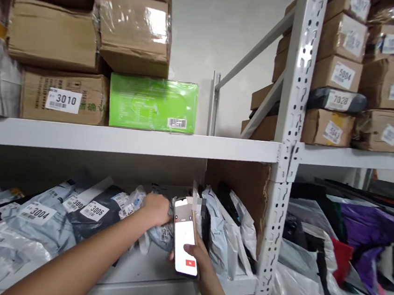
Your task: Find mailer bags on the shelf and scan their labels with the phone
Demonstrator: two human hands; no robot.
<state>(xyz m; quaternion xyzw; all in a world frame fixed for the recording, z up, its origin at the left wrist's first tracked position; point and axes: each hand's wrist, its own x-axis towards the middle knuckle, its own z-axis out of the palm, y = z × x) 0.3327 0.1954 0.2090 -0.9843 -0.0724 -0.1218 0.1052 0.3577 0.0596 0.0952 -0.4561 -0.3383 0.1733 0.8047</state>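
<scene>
A person's left hand (pixel 155 209) curls over a grey mailer bag (pixel 164 234) among leaning parcels on the lower shelf (pixel 154 281), fingers closed on its top edge. The right hand (pixel 196 259) grips a smartphone (pixel 184 242) upright just beside it, screen lit, near the shelf's front lip. Two labelled bags, 3004 (pixel 37 211) and 3006 (pixel 96 210), lie to the left. Open room shows under the upper shelf (pixel 123 140), which carries one green box (pixel 152 103) beside the carton marked 3010 (pixel 63 97). A perforated steel upright (pixel 284 175) bounds the bay on the right.
</scene>
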